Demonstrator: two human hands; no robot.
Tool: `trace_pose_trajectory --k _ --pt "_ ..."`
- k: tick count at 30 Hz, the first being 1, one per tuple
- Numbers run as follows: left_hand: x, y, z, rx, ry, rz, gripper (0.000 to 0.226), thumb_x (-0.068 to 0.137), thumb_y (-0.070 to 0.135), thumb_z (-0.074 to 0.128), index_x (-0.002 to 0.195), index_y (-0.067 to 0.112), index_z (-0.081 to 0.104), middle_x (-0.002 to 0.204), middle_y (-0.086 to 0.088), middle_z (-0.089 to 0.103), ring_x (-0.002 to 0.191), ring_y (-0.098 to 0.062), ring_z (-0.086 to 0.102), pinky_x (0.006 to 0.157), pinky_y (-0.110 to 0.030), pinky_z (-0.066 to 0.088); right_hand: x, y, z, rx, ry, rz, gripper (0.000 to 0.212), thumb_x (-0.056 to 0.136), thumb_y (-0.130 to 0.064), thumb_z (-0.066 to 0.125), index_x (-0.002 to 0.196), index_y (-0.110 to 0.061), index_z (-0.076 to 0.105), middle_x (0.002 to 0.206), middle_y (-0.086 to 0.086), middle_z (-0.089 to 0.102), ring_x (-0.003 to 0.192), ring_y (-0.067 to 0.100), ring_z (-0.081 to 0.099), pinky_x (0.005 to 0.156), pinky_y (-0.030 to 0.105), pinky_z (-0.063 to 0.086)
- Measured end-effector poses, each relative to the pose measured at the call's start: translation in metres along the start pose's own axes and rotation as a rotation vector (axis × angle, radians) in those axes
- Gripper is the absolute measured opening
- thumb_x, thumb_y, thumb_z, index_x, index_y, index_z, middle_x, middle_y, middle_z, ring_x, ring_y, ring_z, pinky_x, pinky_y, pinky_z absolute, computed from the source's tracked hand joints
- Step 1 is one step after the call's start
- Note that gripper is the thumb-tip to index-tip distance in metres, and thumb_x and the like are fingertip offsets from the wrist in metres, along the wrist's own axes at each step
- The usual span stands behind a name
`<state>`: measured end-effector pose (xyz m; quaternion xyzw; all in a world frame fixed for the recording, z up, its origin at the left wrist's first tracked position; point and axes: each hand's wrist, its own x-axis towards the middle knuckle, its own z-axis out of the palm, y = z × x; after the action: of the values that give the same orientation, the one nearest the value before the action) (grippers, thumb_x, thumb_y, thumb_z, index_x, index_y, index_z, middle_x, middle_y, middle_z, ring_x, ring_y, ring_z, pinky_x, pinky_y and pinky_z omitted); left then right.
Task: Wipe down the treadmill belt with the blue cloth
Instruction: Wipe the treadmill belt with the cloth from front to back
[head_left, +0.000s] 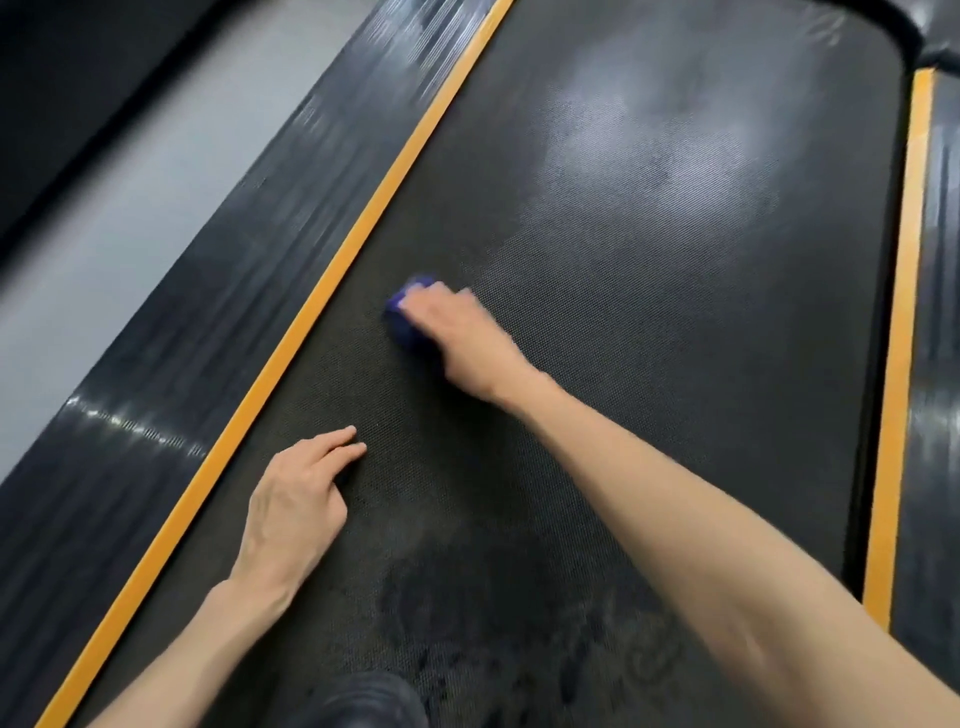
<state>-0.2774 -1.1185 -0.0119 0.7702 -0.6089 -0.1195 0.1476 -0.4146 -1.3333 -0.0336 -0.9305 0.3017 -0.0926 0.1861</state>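
The black textured treadmill belt (649, 291) fills the middle of the view, running from near to far. My right hand (462, 338) reaches across to the belt's left-centre and holds a bunched blue cloth (408, 319) down on the surface; the hand is blurred. The cloth shows only at the fingertips, with the rest of it under the hand. My left hand (298, 501) rests on the belt nearer to me, close to the left edge, its fingers lying fairly straight and holding nothing.
Orange strips border the belt on the left (332, 280) and right (898, 332). Outside them run black ribbed side rails (171, 364). Grey floor (93, 234) lies to the far left. A dark knee or shoe (363, 701) shows at the bottom edge.
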Motion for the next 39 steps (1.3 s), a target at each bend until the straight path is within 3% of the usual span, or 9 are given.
trace_pose_trajectory --k 3,6,12,17,19,25,31,34,39 --pt "-0.006 -0.008 -0.007 -0.018 -0.024 -0.081 0.055 0.071 -0.018 0.055 0.117 0.010 0.064 0.120 -0.004 0.063 0.108 -0.023 0.059 0.099 -0.031 0.039 0.002 0.075 -0.026 -0.052 0.178 0.541 0.066 0.071 -0.003 0.062 0.133 -0.002 0.039 0.141 0.016 0.037 0.130 0.034 0.032 0.104 0.043 0.026" --pt "-0.010 -0.014 -0.011 -0.050 -0.094 -0.115 0.054 0.073 -0.014 0.055 0.118 0.016 0.064 0.123 0.001 0.060 0.113 -0.018 0.057 0.097 -0.031 0.042 0.019 0.085 -0.033 -0.058 0.194 0.737 0.057 0.074 -0.002 0.056 0.128 -0.002 0.040 0.139 0.012 0.036 0.129 0.031 0.031 0.105 0.038 0.028" --pt "-0.004 -0.014 -0.013 -0.051 -0.132 -0.125 0.051 0.075 -0.012 0.053 0.116 0.015 0.066 0.123 0.002 0.060 0.115 -0.016 0.055 0.098 -0.025 0.038 0.039 -0.039 0.030 0.049 -0.003 -0.018 0.047 0.091 -0.006 0.043 0.138 -0.008 0.042 0.147 0.008 0.037 0.139 0.026 0.027 0.112 0.033 0.015" --pt "-0.013 -0.013 -0.011 -0.080 -0.153 -0.143 0.058 0.075 -0.016 0.052 0.124 0.014 0.060 0.132 0.002 0.055 0.125 -0.013 0.047 0.104 -0.025 0.032 0.026 -0.029 0.020 0.037 -0.154 -0.300 0.060 0.084 0.004 0.051 0.140 -0.016 0.039 0.147 0.005 0.037 0.139 0.019 0.028 0.115 0.033 0.018" --pt "-0.014 -0.012 -0.013 -0.089 -0.160 -0.144 0.059 0.077 -0.015 0.051 0.127 0.015 0.056 0.135 0.003 0.052 0.126 -0.005 0.040 0.106 -0.023 0.027 0.029 0.014 0.004 0.077 -0.004 -0.083 0.056 0.075 0.000 0.061 0.130 -0.011 0.050 0.135 0.013 0.049 0.126 0.028 0.043 0.107 0.039 0.032" --pt "-0.009 -0.008 -0.020 -0.022 -0.272 -0.128 0.062 0.087 -0.004 0.040 0.143 0.023 0.033 0.151 0.013 0.026 0.140 -0.003 0.019 0.109 -0.013 0.007 0.050 0.053 -0.035 0.028 0.116 0.691 0.049 0.081 -0.002 0.050 0.129 -0.001 0.040 0.143 0.013 0.034 0.132 0.031 0.027 0.107 0.040 0.022" --pt "-0.012 -0.009 -0.020 0.013 -0.194 -0.116 0.051 0.078 -0.009 0.047 0.122 0.014 0.061 0.134 0.002 0.054 0.128 -0.017 0.046 0.110 -0.027 0.027 0.037 -0.070 0.028 -0.011 -0.108 -0.012 0.064 0.085 -0.002 0.044 0.145 -0.013 0.026 0.154 0.003 0.021 0.143 0.021 0.013 0.114 0.032 0.006" --pt "-0.022 -0.010 -0.016 -0.014 -0.145 -0.155 0.043 0.072 -0.013 0.052 0.103 0.011 0.070 0.117 -0.003 0.064 0.113 -0.022 0.057 0.101 -0.035 0.039 0.009 -0.080 0.037 -0.048 -0.193 -0.204 0.069 0.084 0.002 0.045 0.146 -0.017 0.022 0.155 0.000 0.019 0.144 0.016 0.008 0.116 0.030 0.001" --pt "-0.016 -0.001 -0.022 0.019 -0.206 -0.151 0.043 0.080 -0.006 0.047 0.113 0.012 0.066 0.123 0.001 0.060 0.118 -0.015 0.051 0.103 -0.029 0.039 -0.008 -0.043 0.023 0.020 -0.198 -0.327 0.072 0.079 0.009 0.051 0.144 -0.016 0.030 0.152 0.003 0.027 0.143 0.020 0.015 0.118 0.035 0.011"
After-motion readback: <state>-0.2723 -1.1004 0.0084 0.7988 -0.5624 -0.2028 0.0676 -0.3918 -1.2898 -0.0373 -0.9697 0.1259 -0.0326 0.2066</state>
